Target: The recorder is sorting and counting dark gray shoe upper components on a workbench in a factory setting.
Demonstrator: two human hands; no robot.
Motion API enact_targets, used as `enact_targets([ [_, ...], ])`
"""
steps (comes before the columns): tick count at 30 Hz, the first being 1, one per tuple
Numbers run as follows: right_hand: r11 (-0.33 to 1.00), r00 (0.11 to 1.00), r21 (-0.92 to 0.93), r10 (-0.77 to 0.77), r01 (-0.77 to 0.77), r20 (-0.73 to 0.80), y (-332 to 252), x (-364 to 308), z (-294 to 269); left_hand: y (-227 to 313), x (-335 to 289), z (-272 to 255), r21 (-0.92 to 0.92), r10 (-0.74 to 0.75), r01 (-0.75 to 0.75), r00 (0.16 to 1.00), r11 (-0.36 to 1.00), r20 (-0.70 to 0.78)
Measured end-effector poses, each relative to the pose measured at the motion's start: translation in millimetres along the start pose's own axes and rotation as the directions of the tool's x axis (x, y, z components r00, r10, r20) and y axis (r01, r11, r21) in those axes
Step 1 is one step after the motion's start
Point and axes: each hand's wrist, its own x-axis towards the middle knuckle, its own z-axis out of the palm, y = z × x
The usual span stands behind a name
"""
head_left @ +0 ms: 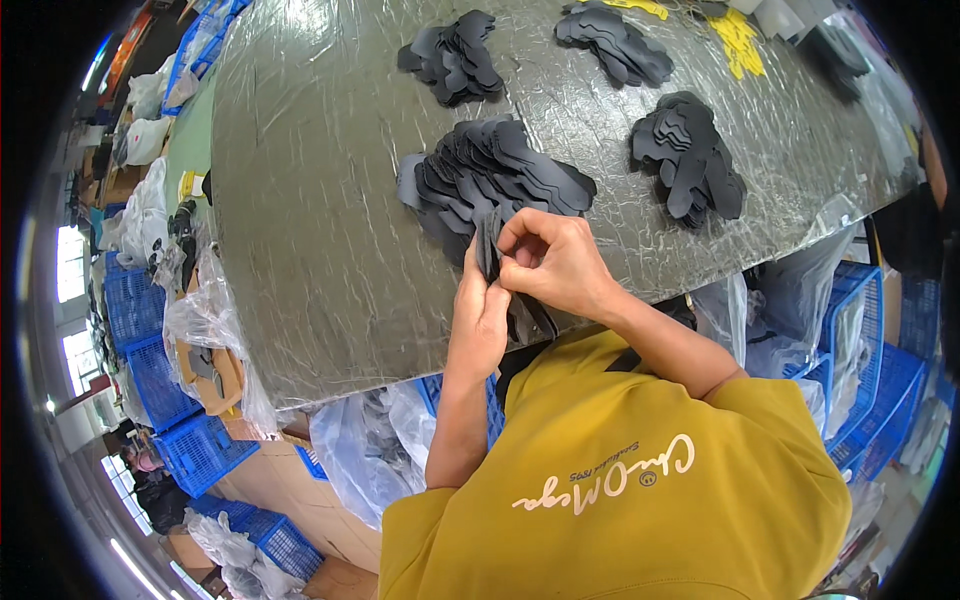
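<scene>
At the near edge of the table, my left hand is closed around a thin upright bundle of dark cut-out pieces. My right hand meets it from the right, with thumb and fingers pinched at the bundle's edge. Exactly which layer the right fingertips hold is hidden. Just beyond both hands lies a wide, fanned pile of dark grey, flat, curvy-edged cut-outs. More dark material hangs below the hands, partly covered by them.
Similar dark piles lie at the far left, far middle and right of the plastic-covered table. Yellow cut-outs are at the far right. Blue crates and plastic bags stand around the table.
</scene>
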Motion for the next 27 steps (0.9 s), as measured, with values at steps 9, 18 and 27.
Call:
enact_targets([
  [9, 0.831, 0.998, 0.555, 0.055, -0.031, -0.026, 27, 4, 4, -11, -6, 0, -0.166, -0.158, 0.121, 0.960, 0.979, -0.231],
  [18, 0.895, 0.927, 0.417, 0.011, 0.159, -0.376, -11, 7, -81, -8, -7, -15, -0.665, -0.232, 0.112, 0.968, 0.739, -0.094],
  [27, 0.662, 0.767, -0.741, -0.532, 0.113, -0.359, 25, 10, -141, -6, -4, -1, -0.343, -0.155, 0.139, 0.988, 0.929, -0.020],
])
